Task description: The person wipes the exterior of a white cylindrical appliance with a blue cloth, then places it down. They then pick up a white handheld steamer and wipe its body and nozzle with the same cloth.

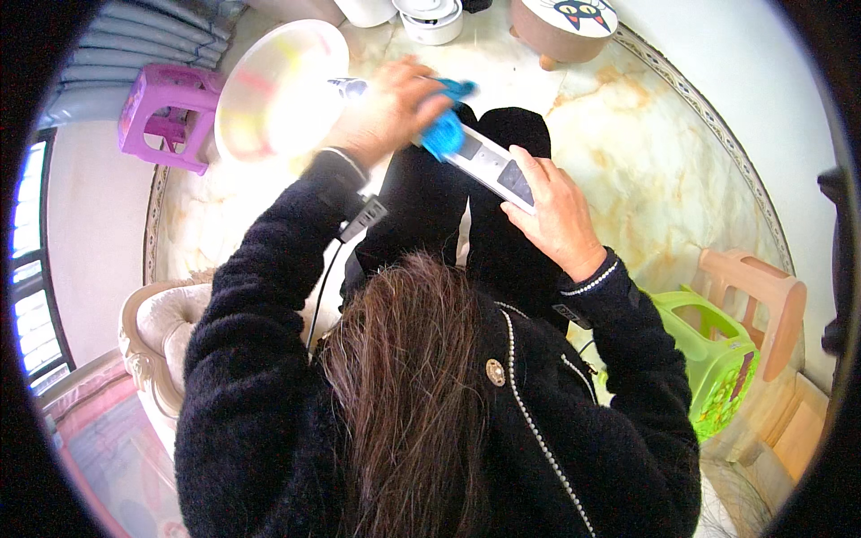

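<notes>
My right hand (pixel 562 208) grips the near end of a long, slim white device (pixel 494 167) with dark grey panels, held slantwise above my lap. Its exact kind is unclear. A bright blue cloth (pixel 444 134) lies against the far end of the device. My left hand (pixel 397 107), blurred by motion, has its fingers on that cloth, and they hide part of it. Just left of that hand, a small dark-and-pale item (pixel 348 87) shows in front of a round whitish surface (pixel 269 101) washed out by glare.
A purple plastic stool (pixel 171 114) stands at the left. A green plastic stool (pixel 706 363) and a beige one (pixel 757 302) are at the right. Ahead are a round cat-printed stool (pixel 565 30) and a white round container (pixel 430 27). A tufted armchair (pixel 168 323) is at lower left.
</notes>
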A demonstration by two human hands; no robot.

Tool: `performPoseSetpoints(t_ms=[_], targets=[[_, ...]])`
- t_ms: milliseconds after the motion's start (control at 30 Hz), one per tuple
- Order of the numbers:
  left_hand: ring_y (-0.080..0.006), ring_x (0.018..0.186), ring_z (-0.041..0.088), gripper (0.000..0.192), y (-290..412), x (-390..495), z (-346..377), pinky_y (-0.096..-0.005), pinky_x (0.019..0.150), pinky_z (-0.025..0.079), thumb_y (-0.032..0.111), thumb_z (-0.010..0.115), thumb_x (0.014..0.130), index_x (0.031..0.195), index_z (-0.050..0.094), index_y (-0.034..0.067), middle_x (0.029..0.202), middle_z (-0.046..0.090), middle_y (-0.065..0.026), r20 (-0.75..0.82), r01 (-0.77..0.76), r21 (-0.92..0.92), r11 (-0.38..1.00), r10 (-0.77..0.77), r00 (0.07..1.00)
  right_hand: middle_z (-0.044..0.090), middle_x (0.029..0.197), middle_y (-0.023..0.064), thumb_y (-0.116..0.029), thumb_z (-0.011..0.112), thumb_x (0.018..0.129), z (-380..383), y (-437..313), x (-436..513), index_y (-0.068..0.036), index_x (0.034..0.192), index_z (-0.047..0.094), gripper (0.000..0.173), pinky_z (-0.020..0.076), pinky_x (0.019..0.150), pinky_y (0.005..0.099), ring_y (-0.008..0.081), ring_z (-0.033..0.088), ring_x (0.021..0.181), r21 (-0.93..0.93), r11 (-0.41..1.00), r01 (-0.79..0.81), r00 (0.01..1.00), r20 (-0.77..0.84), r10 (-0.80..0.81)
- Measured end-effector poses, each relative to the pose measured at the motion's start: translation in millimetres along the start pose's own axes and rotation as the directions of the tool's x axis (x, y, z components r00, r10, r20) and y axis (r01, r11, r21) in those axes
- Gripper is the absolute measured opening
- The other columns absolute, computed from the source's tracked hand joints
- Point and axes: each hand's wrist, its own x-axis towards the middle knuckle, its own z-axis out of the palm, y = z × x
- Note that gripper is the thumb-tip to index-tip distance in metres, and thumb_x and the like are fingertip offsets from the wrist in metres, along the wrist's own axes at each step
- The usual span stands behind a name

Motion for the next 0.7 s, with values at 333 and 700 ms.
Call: performPoseSetpoints(t_ms=[333, 700], targets=[[-0.0343, 0.106, 0.058, 0.028, 20, 14, 0, -0.0447, 0.096, 0.046, 0.015, 0.063, 0.084, 0.108, 0.067, 0.003, 0.109, 0.063, -0.0168, 0.050, -0.230, 0.148, 0.962, 0.225, 0.973, 0.057, 0.107, 0.0183, -0.015, 0.078, 0.072, 6, 5, 5, -0.004, 0.134, 0.045, 0.071, 0.0514, 0.083, 0.0445, 0.0371, 0.060, 0.095, -0.001, 1.000, -0.006, 1.000, 0.002, 0.006], [-0.0300, 0.096, 0.060, 0.025, -17, 3, -6, -0.0448, 0.087, 0.049, 0.019, 0.065, 0.084, 0.105, 0.068, 0.005, 0.102, 0.065, -0.0126, 0.023, 0.044, -0.075, 0.996, -0.042, 0.999, 0.057, 0.110, 0.0168, -0.015, 0.078, 0.073, 0, 0, 1, -0.004, 0.132, 0.047, 0.068, 0.0494, 0.086, 0.0434, 0.0363, 0.059, 0.099, -0.005, 0.999, -0.039, 0.999, 0.027, 0.039]])
